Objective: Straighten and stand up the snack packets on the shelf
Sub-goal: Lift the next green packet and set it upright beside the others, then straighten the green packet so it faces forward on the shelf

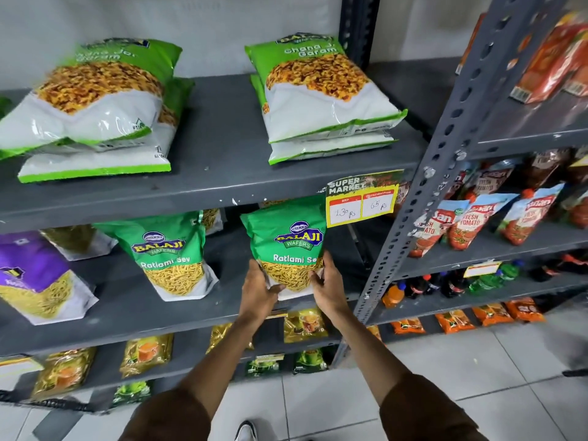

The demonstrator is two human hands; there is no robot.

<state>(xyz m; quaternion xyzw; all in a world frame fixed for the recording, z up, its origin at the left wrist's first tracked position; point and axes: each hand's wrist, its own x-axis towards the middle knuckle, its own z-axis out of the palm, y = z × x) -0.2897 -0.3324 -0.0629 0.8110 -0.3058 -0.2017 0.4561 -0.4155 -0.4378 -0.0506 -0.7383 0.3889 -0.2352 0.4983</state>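
A green Ratlami Sev packet (286, 237) stands upright on the middle grey shelf (133, 316), under a yellow price tag. My left hand (259, 289) grips its lower left edge and my right hand (327, 286) grips its lower right edge. A second green Ratlami Sev packet (168, 253) stands to the left, leaning back a little. A purple packet (35, 275) leans at the far left. On the upper shelf (216, 154), two stacks of green-and-white Chana Jor Garam packets (95, 100) (321, 90) lie flat.
The yellow price tag (362, 198) hangs from the upper shelf's front edge. A perforated grey upright (423, 211) divides this rack from one with tomato sauce pouches (471, 221) and bottles. Small yellow and green packets (146, 351) fill the lower shelves. White tiled floor lies below.
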